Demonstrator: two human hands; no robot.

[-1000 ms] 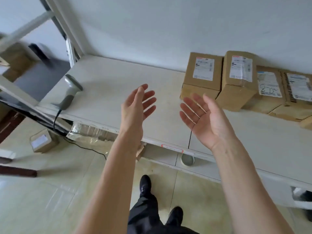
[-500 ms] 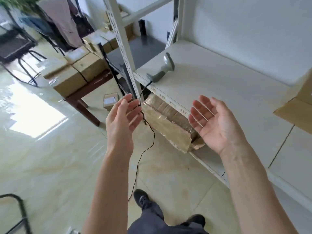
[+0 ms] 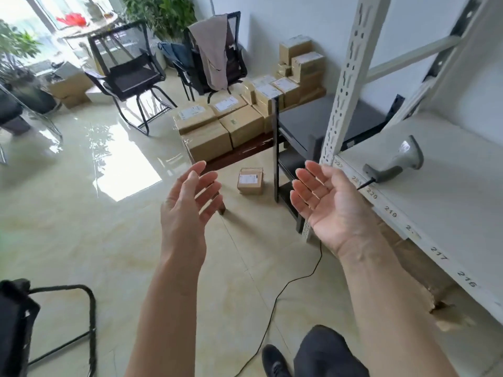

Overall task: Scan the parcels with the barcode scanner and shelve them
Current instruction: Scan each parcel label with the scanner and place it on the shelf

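Observation:
My left hand [image 3: 187, 205] and my right hand [image 3: 329, 205] are both raised in front of me with straight fingers, palms facing each other, holding nothing. A grey barcode scanner [image 3: 394, 161] lies on the white shelf [image 3: 462, 186] to the right of my right hand, its black cable [image 3: 275, 297] trailing down to the floor. Several brown cardboard parcels [image 3: 223, 126] with white labels are piled on a low dark bench ahead. One small parcel [image 3: 250, 180] sits alone on the floor between my hands, farther off.
A perforated white shelf post [image 3: 343, 85] stands ahead on the right, a black rack [image 3: 296, 137] beside it. Black chairs [image 3: 130, 74] stand at the back, one with a garment draped over it. Another black chair frame [image 3: 62, 322] is at lower left. A torn carton [image 3: 424, 281] lies under the shelf.
My view has swung left, away from the shelf with its shelved boxes, toward the room and the parcel pile. Both hands have stayed raised and empty throughout.

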